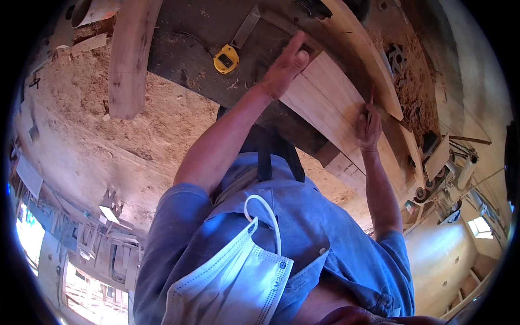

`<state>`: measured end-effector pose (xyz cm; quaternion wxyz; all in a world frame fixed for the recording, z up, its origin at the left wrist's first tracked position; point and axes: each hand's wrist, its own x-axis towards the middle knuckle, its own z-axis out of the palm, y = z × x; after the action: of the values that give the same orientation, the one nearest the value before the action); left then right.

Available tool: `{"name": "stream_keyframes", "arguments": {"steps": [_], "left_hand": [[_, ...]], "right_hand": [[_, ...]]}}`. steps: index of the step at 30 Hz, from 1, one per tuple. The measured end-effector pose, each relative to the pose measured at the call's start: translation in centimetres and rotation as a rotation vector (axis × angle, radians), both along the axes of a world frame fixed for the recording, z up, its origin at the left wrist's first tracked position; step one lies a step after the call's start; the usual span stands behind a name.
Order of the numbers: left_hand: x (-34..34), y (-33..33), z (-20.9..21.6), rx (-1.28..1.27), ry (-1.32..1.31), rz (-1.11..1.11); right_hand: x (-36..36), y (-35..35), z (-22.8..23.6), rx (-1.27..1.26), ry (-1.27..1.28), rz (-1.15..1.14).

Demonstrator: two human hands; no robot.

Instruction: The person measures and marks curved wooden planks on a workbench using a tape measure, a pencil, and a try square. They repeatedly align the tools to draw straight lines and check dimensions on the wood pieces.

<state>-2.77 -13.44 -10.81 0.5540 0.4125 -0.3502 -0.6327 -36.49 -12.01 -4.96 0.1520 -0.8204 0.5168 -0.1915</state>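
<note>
A pale wooden board (pixel 330 97), wide and slightly tapering, lies slantwise over the dark workbench top (pixel 187 54). At its far end is my left hand (pixel 284 67), index finger stretched out and thumb apart; the lower fingers are partly hidden. My right hand (pixel 369 127), at the board's right edge, is closed round a thin red pencil (pixel 372 96) that points away from me. Beyond the left hand lies a metal carpenter's square (pixel 246 27). A yellow tape measure (pixel 226 58) rests on the dark top, left of that hand.
A thick timber (pixel 127 70) juts toward me at the left. Past the board, a long curved timber (pixel 363 49) runs along the right side. Sawdust (pixel 157 130) covers the floor. Wheels and clutter (pixel 433 184) stand at the right; a white face mask (pixel 230 276) hangs at my chest.
</note>
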Motion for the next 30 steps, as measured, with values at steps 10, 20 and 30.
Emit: {"name": "stream_keyframes", "arguments": {"steps": [10,20,30], "left_hand": [[-1.3,1.2,0.2,0.02,-0.067,0.017],[-1.5,0.6,1.2,-0.093,-0.331,-0.2],[-1.4,-0.1,2.2,0.033,-0.27,-0.35]], "right_hand": [[0.2,0.1,0.3,-0.035,0.009,0.029],[-0.7,0.1,-0.1,0.007,0.022,0.004],[-1.1,0.5,-0.1,-0.043,0.099,0.008]]}}
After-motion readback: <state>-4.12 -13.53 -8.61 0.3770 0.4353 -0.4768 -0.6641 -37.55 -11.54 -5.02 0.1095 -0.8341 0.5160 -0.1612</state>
